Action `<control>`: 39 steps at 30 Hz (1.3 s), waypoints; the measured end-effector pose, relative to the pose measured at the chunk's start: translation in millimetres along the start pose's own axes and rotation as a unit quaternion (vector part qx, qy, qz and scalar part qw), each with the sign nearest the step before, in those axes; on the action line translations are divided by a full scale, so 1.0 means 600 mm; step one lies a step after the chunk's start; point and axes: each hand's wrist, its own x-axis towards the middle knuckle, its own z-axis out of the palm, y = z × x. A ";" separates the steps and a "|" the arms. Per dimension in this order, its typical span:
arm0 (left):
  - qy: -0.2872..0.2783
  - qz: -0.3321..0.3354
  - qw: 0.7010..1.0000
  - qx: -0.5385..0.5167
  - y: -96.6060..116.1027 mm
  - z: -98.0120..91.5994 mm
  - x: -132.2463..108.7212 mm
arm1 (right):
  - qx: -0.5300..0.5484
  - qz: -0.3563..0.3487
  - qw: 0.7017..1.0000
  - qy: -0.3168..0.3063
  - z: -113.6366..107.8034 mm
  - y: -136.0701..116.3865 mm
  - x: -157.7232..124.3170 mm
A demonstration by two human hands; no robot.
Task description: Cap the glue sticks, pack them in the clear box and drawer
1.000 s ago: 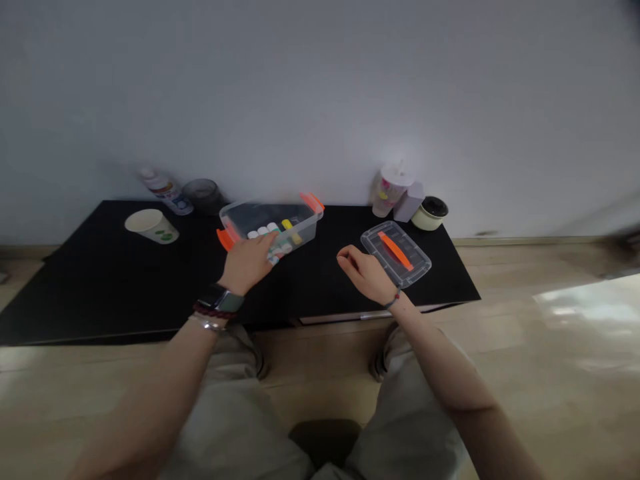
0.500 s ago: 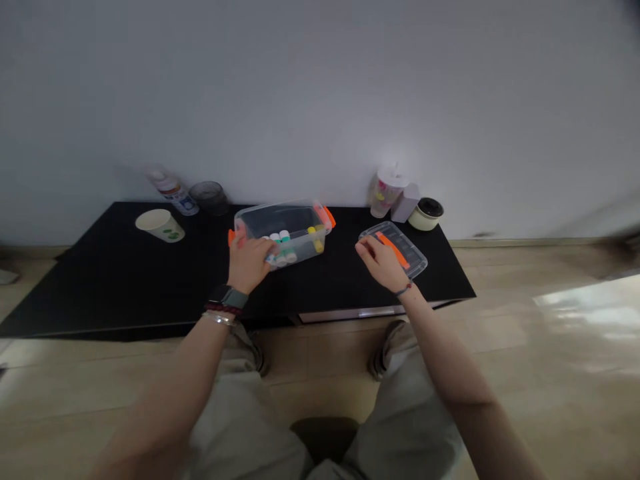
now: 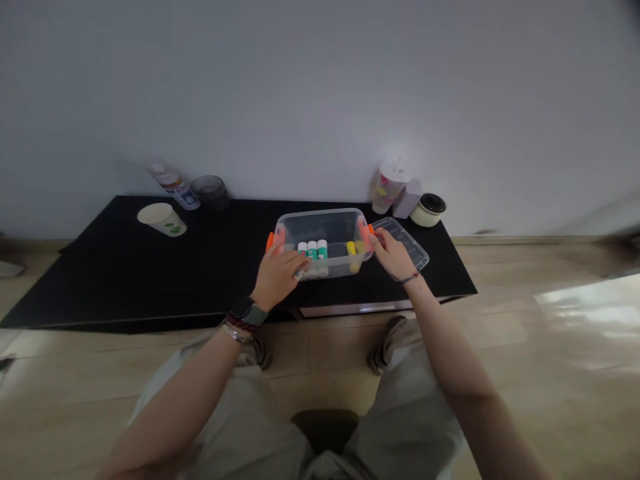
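Observation:
A clear plastic box (image 3: 325, 268) with orange side latches is between my hands over the black tabletop. Inside it lie several white-and-green tubes (image 3: 313, 251) at the left and a yellow tube (image 3: 351, 251) at the right. My left hand (image 3: 280, 273), with a watch on its wrist, is closed on the box's left end. The fingers of my right hand (image 3: 393, 255) are closed round its right end by the orange latch. Partly behind my right hand rests the clear lid (image 3: 413, 243), its orange handle hidden from view.
On the black table (image 3: 210, 267), a paper cup (image 3: 163, 220), a spray can (image 3: 176, 187) and a dark glass bowl (image 3: 211, 192) stand at the left. A lidded plastic cup (image 3: 389, 188), a pale carton (image 3: 407, 199) and a cream pot (image 3: 428, 211) stand right, near the wall.
The box has moved right, towards the lid, with my left hand on it. My right hand has left its place over the lid and taken hold of the box's right end.

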 end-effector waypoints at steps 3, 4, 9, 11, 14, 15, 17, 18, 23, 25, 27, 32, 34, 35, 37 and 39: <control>-0.004 0.006 1.000 0.008 0.002 0.004 -0.001 | -0.040 0.009 0.999 -0.015 0.005 0.004 0.000; -0.004 0.006 1.000 0.013 0.001 0.005 0.000 | -0.052 0.008 0.998 -0.022 0.007 0.007 0.000; 0.014 0.038 0.999 0.029 -0.007 0.015 0.003 | -0.078 -0.016 0.996 -0.051 0.021 0.021 0.002; 0.034 0.065 0.996 0.044 -0.012 0.022 0.003 | -0.083 -0.009 0.995 -0.056 0.025 0.026 0.004; 0.057 0.099 0.991 0.065 -0.019 0.031 0.001 | -0.091 -0.002 0.994 -0.057 0.027 0.031 0.007; 0.058 0.105 0.990 0.068 -0.020 0.032 0.000 | -0.091 -0.004 0.994 -0.058 0.027 0.032 0.008; 0.057 0.109 0.990 0.066 -0.020 0.033 -0.001 | -0.091 -0.007 0.994 -0.061 0.026 0.033 0.009; 0.056 0.108 0.990 0.064 -0.019 0.033 -0.002 | -0.089 -0.008 0.994 -0.064 0.024 0.032 0.009; 0.038 0.111 0.992 0.048 -0.013 0.028 -0.004 | -0.072 -0.003 0.995 -0.075 0.013 0.027 0.012; 0.025 0.105 0.993 0.039 -0.010 0.025 -0.004 | -0.069 -0.005 0.995 -0.066 0.005 0.029 0.016; 0.014 0.090 0.995 0.028 -0.006 0.020 -0.004 | -0.069 -0.001 0.997 -0.039 -0.004 0.038 0.024; 0.000 0.055 0.998 -0.026 0.003 0.003 -0.004 | -0.145 0.081 0.986 0.032 -0.019 0.092 0.051; 0.014 0.026 0.998 -0.051 -0.002 -0.003 -0.002 | -0.188 0.111 0.975 0.032 -0.018 0.121 0.059; 0.030 0.006 0.998 -0.063 -0.008 -0.003 -0.001 | -0.208 0.120 0.970 0.024 -0.016 0.135 0.061; 0.075 -0.046 0.993 -0.081 -0.026 0.000 0.002 | -0.240 0.129 0.962 -0.004 -0.010 0.160 0.064; 0.121 -0.106 0.982 -0.101 -0.053 0.010 0.005 | -0.267 0.127 0.955 -0.039 -0.001 0.178 0.066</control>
